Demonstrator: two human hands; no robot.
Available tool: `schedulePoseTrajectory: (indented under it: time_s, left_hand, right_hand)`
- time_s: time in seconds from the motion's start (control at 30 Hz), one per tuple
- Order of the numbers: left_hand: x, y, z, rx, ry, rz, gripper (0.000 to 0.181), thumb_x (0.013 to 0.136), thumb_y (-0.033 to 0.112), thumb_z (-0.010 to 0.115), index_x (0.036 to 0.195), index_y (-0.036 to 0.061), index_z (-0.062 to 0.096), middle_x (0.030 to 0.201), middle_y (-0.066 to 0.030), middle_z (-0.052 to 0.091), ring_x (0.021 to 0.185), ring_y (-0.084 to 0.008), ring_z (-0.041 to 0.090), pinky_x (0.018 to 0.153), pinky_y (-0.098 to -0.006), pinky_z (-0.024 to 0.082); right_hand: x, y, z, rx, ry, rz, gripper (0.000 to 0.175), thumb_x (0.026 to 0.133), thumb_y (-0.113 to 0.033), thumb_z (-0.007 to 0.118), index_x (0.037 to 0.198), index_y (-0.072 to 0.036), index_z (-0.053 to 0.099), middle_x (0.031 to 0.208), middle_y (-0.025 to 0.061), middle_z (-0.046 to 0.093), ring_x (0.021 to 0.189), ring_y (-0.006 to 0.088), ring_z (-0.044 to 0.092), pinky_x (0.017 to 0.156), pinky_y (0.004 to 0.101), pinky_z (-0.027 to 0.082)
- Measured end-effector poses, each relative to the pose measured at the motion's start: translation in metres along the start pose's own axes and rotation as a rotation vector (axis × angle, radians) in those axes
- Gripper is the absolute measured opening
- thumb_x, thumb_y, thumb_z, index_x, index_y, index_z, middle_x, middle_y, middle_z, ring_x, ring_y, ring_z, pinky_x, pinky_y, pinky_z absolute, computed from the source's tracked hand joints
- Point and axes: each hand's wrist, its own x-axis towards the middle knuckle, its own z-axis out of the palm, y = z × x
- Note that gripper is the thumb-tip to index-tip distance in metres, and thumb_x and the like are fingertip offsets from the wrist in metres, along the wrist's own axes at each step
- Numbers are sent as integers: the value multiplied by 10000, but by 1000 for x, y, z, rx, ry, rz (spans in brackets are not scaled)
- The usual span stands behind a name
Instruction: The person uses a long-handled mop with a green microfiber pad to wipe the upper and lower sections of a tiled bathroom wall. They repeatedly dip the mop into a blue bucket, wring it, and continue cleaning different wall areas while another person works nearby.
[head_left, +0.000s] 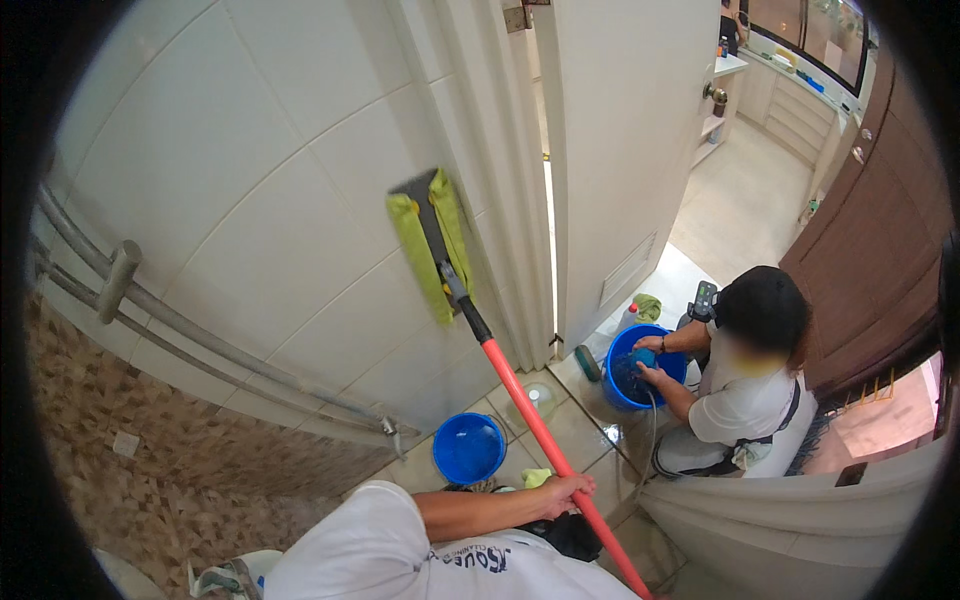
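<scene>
My left hand (568, 496) grips the red pole (529, 409) of a flat mop partway along its length. The pole slants up and away to a grey mop head (429, 217) wrapped in a lime-green cloth (414, 247). That head lies against the white tiled wall (300, 225), close to the door frame. Past the bottom edge of the picture runs the pole's lower end, and my right hand is out of view. Below my left arm stands a blue bucket (469, 448) with liquid in it.
At right a person (750, 382) crouches, both hands holding a blue cloth over another blue bucket (681, 367). A hose (651, 450) crosses the tiles. A white door (622, 150) stands ajar beside them. Metal pipes (225, 341) line the left wall. A clear container (536, 401) is near the wall.
</scene>
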Motion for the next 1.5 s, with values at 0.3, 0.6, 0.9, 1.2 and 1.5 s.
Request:
schedulePoseTrajectory:
  time_s: [0.3, 0.6, 0.9, 1.2, 1.5]
  left_hand:
    - [-122, 87, 27, 187, -7, 643, 276, 691, 19, 570, 959, -20, 518, 834, -99, 572, 794, -178, 565, 695, -294, 471]
    - [-190, 165, 46, 336, 176, 1409, 224, 786, 115, 497, 946, -42, 496, 642, -75, 573, 601, -107, 548, 544, -261, 453]
    - [-76, 61, 13, 715, 35, 708, 154, 822, 206, 500, 855, 58, 526, 675, -21, 543, 539, -87, 524, 449, -228, 419]
    - [2, 38, 17, 848, -96, -123, 452, 769, 523, 427, 988, 135, 508, 833, -50, 558, 663, -148, 545, 501, -281, 447]
    - [41, 32, 10, 516, 46, -289, 370, 756, 447, 515, 979, 154, 478, 952, -28, 505, 813, -191, 532, 712, -369, 448]
  right_hand:
    - [64, -106, -45, 148, 112, -404, 276, 601, -238, 620, 721, 10, 598, 637, 220, 562, 640, 301, 606, 580, 384, 442]
    - [75, -236, -101, 239, 260, -750, 180, 596, -223, 585, 669, -59, 606, 670, 202, 568, 663, 378, 554, 616, 428, 447]
    - [49, -59, -27, 191, -16, -219, 342, 596, -205, 635, 858, 12, 609, 793, 212, 603, 769, 340, 590, 685, 379, 462]
    - [-20, 13, -32, -108, -83, 162, 334, 616, -236, 615, 884, -36, 616, 868, 182, 608, 834, 318, 583, 727, 382, 460]
    - [-48, 2, -68, -266, -110, 8, 433, 758, -404, 575, 903, 5, 567, 746, 58, 575, 632, 182, 516, 555, 312, 422]
